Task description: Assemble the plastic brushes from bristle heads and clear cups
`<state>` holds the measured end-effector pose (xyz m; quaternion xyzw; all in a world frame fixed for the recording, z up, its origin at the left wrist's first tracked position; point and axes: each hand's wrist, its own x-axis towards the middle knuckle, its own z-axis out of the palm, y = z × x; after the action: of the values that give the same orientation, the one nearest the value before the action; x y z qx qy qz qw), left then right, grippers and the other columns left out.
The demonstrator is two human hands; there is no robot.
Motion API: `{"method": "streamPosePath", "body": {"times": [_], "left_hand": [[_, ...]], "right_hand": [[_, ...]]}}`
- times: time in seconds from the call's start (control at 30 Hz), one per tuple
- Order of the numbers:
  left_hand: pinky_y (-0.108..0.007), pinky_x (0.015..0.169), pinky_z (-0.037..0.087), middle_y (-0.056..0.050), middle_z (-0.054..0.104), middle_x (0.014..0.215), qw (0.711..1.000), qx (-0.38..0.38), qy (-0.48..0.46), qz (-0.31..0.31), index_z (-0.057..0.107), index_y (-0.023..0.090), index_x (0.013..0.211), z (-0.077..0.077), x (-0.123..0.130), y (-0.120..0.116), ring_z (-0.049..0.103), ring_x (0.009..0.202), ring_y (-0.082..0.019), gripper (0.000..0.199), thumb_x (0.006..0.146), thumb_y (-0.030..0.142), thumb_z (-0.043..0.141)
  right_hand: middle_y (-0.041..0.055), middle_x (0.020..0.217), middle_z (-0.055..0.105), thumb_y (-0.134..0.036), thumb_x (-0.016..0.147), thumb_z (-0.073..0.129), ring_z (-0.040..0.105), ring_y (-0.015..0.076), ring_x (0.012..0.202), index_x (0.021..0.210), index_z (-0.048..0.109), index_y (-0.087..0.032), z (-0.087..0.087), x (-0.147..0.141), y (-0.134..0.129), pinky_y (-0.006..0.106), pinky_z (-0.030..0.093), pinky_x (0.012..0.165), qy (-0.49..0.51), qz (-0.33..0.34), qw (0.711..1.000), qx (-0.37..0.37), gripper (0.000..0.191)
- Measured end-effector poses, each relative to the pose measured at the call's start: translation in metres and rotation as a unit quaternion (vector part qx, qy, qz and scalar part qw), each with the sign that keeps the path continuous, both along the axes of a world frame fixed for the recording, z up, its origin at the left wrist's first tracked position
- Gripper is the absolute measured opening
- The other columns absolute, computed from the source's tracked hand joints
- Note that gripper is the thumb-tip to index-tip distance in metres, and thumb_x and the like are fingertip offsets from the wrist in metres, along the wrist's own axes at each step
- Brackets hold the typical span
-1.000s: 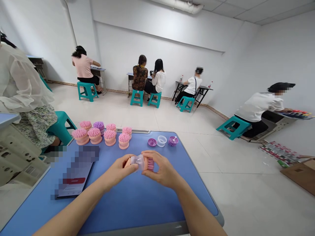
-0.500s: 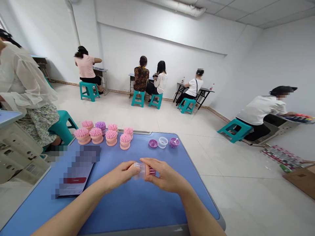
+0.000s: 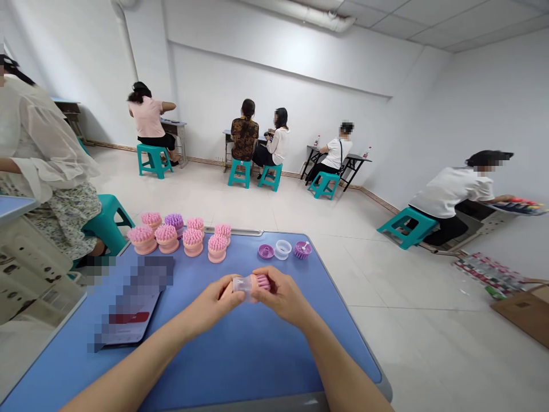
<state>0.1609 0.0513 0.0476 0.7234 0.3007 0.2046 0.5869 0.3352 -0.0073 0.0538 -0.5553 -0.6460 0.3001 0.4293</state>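
Above the middle of the blue desk, a pink scalp brush (image 3: 243, 287) with a clear middle lies sideways between my hands. My left hand (image 3: 218, 302) is closed around its base end, thumb pressed against the clear part. Fingers of my right hand (image 3: 283, 293) grip the other end, where pink bristles show between them. Farther out lie three separate parts: a purple round cap (image 3: 266, 252), a clear ring-shaped cup (image 3: 283, 249) and a purple bristle head (image 3: 302, 249) with a small white piece in it.
Several pink brushes (image 3: 166, 238) and one purple brush (image 3: 174, 222) stand at the desk's far left. A phone (image 3: 132, 326) lies left of my forearm. A person in a sheer white top (image 3: 47, 137) is close by on the left; others sit on green stools farther off.
My right hand has shifted its grip, and more of the bristles show. The brush has turned slightly, its base end now visible by my left hand. The loose parts stay put.
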Motion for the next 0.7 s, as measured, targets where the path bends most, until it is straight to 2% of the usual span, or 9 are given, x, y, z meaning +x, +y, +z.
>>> {"method": "streamPosePath", "body": {"times": [0.07, 0.13, 0.2, 0.3, 0.4, 0.5, 0.6, 0.63, 0.7], "left_hand": [[-0.029, 0.072, 0.039, -0.004, 0.058, 0.093, 0.995, 0.093, 0.032, 0.016, 0.05, 0.021, 0.107, -0.003, 0.001, -0.002, 0.051, 0.082, -0.02, 0.04, 0.072, 0.039, 0.055], [-0.033, 0.082, 0.038, -0.006, 0.058, 0.105, 0.986, 0.154, 0.059, 0.022, 0.048, 0.02, 0.112, -0.005, 0.002, -0.003, 0.051, 0.093, -0.024, 0.047, 0.07, 0.037, 0.057], [-0.035, 0.082, 0.04, -0.006, 0.059, 0.102, 0.983, 0.164, 0.084, 0.025, 0.047, 0.019, 0.113, -0.005, 0.002, -0.002, 0.053, 0.092, -0.024, 0.045, 0.072, 0.038, 0.052], [-0.033, 0.076, 0.044, -0.004, 0.062, 0.09, 0.985, 0.131, 0.101, 0.047, 0.047, 0.018, 0.112, -0.002, 0.001, 0.001, 0.056, 0.083, -0.022, 0.042, 0.077, 0.04, 0.043], [-0.033, 0.078, 0.043, -0.003, 0.062, 0.092, 0.987, 0.121, 0.093, 0.053, 0.047, 0.017, 0.111, 0.001, 0.0, 0.004, 0.056, 0.086, -0.022, 0.041, 0.077, 0.039, 0.043], [-0.034, 0.083, 0.041, -0.006, 0.059, 0.105, 0.985, 0.143, 0.09, 0.046, 0.046, 0.017, 0.114, 0.001, 0.0, 0.003, 0.053, 0.094, -0.023, 0.045, 0.073, 0.037, 0.05], [-0.034, 0.086, 0.04, -0.007, 0.057, 0.111, 0.983, 0.156, 0.084, 0.042, 0.046, 0.018, 0.115, 0.001, 0.0, 0.001, 0.052, 0.099, -0.024, 0.048, 0.071, 0.037, 0.053], [-0.034, 0.084, 0.04, -0.007, 0.058, 0.11, 0.983, 0.153, 0.086, 0.044, 0.046, 0.018, 0.115, 0.001, 0.0, 0.001, 0.052, 0.097, -0.024, 0.048, 0.072, 0.038, 0.052], [-0.034, 0.081, 0.042, -0.007, 0.06, 0.105, 0.984, 0.144, 0.094, 0.054, 0.046, 0.018, 0.115, 0.001, 0.0, 0.001, 0.054, 0.093, -0.024, 0.047, 0.072, 0.038, 0.051]], "right_hand": [[-0.0017, 0.061, 0.057, -0.045, 0.079, 0.048, 0.052, 0.0113, 0.054, 0.088, 0.057, -0.018, -0.003, -0.001, 0.003, 0.023, 0.042, 0.051, 0.017, -0.011, 0.999, -0.048, 0.03], [-0.0021, 0.057, 0.054, -0.049, 0.082, 0.04, 0.053, 0.0118, 0.052, 0.093, 0.055, -0.016, -0.005, 0.0, 0.004, 0.024, 0.044, 0.05, 0.045, -0.008, 0.994, -0.099, 0.038], [-0.0004, 0.065, 0.056, -0.051, 0.082, 0.037, 0.056, 0.0126, 0.056, 0.11, 0.047, -0.016, -0.006, 0.001, 0.004, 0.025, 0.046, 0.049, 0.092, 0.01, 0.987, -0.131, 0.046], [0.0031, 0.087, 0.057, -0.044, 0.077, 0.052, 0.059, 0.0137, 0.071, 0.124, 0.032, -0.022, -0.004, 0.005, 0.001, 0.028, 0.049, 0.06, 0.142, 0.068, 0.978, -0.138, 0.056], [0.0014, 0.086, 0.057, -0.037, 0.073, 0.06, 0.059, 0.0125, 0.071, 0.114, 0.043, -0.023, -0.002, 0.008, 0.0, 0.028, 0.047, 0.065, 0.136, 0.087, 0.978, -0.131, 0.047], [-0.0018, 0.068, 0.056, -0.046, 0.079, 0.048, 0.052, 0.0071, 0.048, 0.095, 0.053, -0.018, -0.002, 0.01, 0.004, 0.022, 0.041, 0.049, 0.095, 0.046, 0.984, -0.142, 0.033], [-0.0029, 0.049, 0.052, -0.054, 0.084, 0.029, 0.037, 0.0045, 0.034, 0.073, 0.057, -0.014, -0.004, 0.012, 0.007, 0.02, 0.033, 0.041, 0.057, 0.035, 0.985, -0.162, 0.05], [-0.0024, 0.048, 0.052, -0.055, 0.084, 0.025, 0.037, 0.0047, 0.033, 0.072, 0.057, -0.014, -0.005, 0.013, 0.008, 0.02, 0.033, 0.041, 0.052, 0.035, 0.985, -0.163, 0.053], [-0.0004, 0.058, 0.056, -0.055, 0.083, 0.029, 0.043, 0.0066, 0.039, 0.087, 0.059, -0.014, -0.006, 0.015, 0.007, 0.022, 0.037, 0.045, 0.047, 0.025, 0.986, -0.159, 0.051]]}}
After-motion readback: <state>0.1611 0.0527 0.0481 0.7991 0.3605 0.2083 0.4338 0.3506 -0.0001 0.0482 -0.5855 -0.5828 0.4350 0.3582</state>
